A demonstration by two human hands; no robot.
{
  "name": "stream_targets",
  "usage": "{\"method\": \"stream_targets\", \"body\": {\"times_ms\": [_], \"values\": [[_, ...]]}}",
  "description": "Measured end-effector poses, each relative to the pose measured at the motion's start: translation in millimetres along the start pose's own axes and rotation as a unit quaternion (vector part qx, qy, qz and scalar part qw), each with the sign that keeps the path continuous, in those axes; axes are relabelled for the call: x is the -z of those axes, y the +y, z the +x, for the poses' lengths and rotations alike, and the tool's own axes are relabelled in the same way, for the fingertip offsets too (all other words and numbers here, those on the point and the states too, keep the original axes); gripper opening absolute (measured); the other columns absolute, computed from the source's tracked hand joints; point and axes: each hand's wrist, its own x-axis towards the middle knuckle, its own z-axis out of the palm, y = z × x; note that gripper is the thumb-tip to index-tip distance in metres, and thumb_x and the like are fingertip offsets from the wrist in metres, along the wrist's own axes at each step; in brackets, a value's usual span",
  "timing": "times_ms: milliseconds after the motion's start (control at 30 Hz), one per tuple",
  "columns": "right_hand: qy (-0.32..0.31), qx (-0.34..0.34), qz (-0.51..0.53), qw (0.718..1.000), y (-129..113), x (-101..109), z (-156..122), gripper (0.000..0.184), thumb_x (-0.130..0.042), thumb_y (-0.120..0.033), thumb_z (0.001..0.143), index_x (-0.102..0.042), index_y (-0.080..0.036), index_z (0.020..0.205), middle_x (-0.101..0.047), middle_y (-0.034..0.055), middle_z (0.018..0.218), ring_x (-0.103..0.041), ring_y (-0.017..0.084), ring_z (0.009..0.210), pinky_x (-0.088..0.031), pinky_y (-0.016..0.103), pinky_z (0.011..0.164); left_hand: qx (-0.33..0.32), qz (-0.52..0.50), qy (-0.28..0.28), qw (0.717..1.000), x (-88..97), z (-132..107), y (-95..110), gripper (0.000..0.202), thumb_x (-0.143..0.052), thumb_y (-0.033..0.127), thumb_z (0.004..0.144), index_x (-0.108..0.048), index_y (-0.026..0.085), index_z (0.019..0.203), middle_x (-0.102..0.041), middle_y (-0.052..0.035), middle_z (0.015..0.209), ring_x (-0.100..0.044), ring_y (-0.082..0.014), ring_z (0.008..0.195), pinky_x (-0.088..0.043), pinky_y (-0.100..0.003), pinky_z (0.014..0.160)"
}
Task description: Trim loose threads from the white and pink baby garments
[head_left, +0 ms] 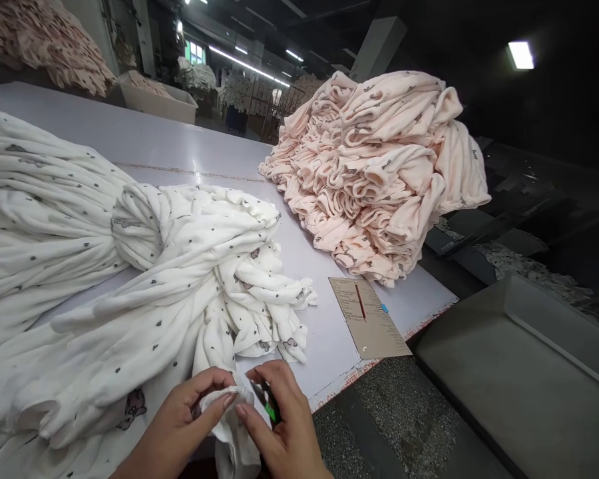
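My left hand [187, 416] pinches the edge of a white garment piece [234, 432] between thumb and fingers, near the table's front edge. Close beside it, my right hand [287, 422] is closed around small black-and-green thread snips [270, 407], mostly hidden by the fingers. The right thumb tip rests at the same white cloth. A large heap of white fabric [180, 299] with small dark prints spreads over the table to the left, a bundle of it tied round with a twisted band of cloth [137, 226].
A tall pile of pink printed garments [379, 173] stands on the table [307, 249] at the back right. Before it lie a brown card [347, 313] and a dark red pen [360, 301]. A grey bin [524, 372] stands right of the table; another bin [157, 103] is behind it.
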Motion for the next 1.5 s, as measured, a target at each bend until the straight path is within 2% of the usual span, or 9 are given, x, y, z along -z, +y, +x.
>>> {"method": "stream_targets", "body": {"times_ms": [67,200,333,433,500,567,667,833,1500], "values": [[-0.007,-0.014,0.009,1.0,-2,-4,4,0.002,-0.054,-0.021,0.087,-0.055,-0.02,0.086,-0.051,0.0015,0.084,-0.052,0.015,0.078,-0.039,0.023,0.067,-0.038,0.049,-0.018,0.998,1.3,1,-3,0.02,-0.051,0.039,0.088,-0.063,0.023,0.086,-0.061,-0.001,0.09,-0.055,-0.0178,0.091,-0.043,-0.021,0.083],[0.021,-0.071,0.072,0.995,0,-12,10,0.024,-0.051,-0.03,0.09,-0.045,-0.019,0.07,-0.044,-0.0008,0.074,-0.046,0.014,0.071,-0.035,0.023,0.063,-0.063,0.067,-0.013,0.996,2.3,3,-5,0.022,-0.052,0.04,0.088,-0.065,0.023,0.09,-0.062,-0.0022,0.097,-0.055,-0.0192,0.097,-0.042,-0.022,0.086],[0.055,-0.099,0.094,0.989,3,-15,10,0.024,-0.051,-0.032,0.09,-0.045,-0.019,0.071,-0.043,-0.0011,0.074,-0.045,0.014,0.072,-0.037,0.023,0.066,0.007,0.013,-0.018,1.0,1.2,4,-1,0.028,-0.056,0.043,0.085,-0.069,0.02,0.093,-0.066,-0.0001,0.081,-0.058,-0.0177,0.083,-0.044,-0.021,0.076],[0.093,-0.06,0.064,0.992,-1,-10,6,0.009,-0.05,-0.029,0.09,-0.05,-0.02,0.087,-0.046,0.0008,0.084,-0.048,0.015,0.079,-0.038,0.024,0.069,0.025,-0.044,-0.023,0.998,1.1,6,-1,0.032,-0.057,0.046,0.084,-0.07,0.017,0.088,-0.066,-0.0007,0.077,-0.056,-0.017,0.077,-0.045,-0.022,0.072],[0.061,-0.016,0.049,0.997,-4,-5,3,0.011,-0.051,-0.031,0.089,-0.052,-0.022,0.096,-0.048,0.0013,0.087,-0.05,0.016,0.078,-0.039,0.024,0.067,0.033,-0.074,-0.009,0.997,1.9,9,-2,0.033,-0.059,0.047,0.082,-0.07,0.016,0.083,-0.065,-0.0003,0.074,-0.055,-0.0165,0.074,-0.045,-0.022,0.07],[-0.028,0.005,0.015,0.999,-5,-2,-2,0.015,-0.051,-0.036,0.089,-0.055,-0.023,0.096,-0.051,0.0012,0.085,-0.052,0.016,0.074,-0.038,0.024,0.063,0.033,-0.078,0.009,0.996,3.2,11,-3,0.031,-0.061,0.047,0.08,-0.069,0.017,0.078,-0.064,0.0007,0.071,-0.054,-0.0159,0.073,-0.044,-0.021,0.07],[-0.097,-0.039,-0.085,0.991,-1,-2,-7,0.017,-0.051,-0.038,0.09,-0.058,-0.023,0.094,-0.054,0.0021,0.084,-0.055,0.017,0.072,-0.037,0.024,0.061,0.042,-0.079,0.027,0.996,5.3,11,-4,0.031,-0.062,0.048,0.08,-0.068,0.018,0.079,-0.064,0.0017,0.073,-0.054,-0.0153,0.075,-0.044,-0.02,0.071],[-0.051,-0.104,-0.147,0.982,3,-10,-8,0.023,-0.042,-0.04,0.093,-0.056,-0.023,0.087,-0.054,0.0029,0.084,-0.056,0.019,0.071,-0.036,0.026,0.062,0.05,-0.112,0.009,0.992,5.4,6,-3,0.033,-0.062,0.05,0.079,-0.067,0.018,0.084,-0.064,0.0016,0.075,-0.054,-0.0145,0.074,-0.045,-0.02,0.069],[-0.046,-0.089,-0.175,0.98,-1,-7,-8,0.028,-0.039,-0.04,0.095,-0.053,-0.022,0.08,-0.051,0.0007,0.078,-0.055,0.015,0.065,-0.03,0.023,0.056,0.005,0.001,-0.027,1.0,2.9,2,6,0.032,-0.054,0.046,0.086,-0.068,0.018,0.081,-0.064,0.0002,0.078,-0.057,-0.0159,0.078,-0.042,-0.021,0.072]]}}
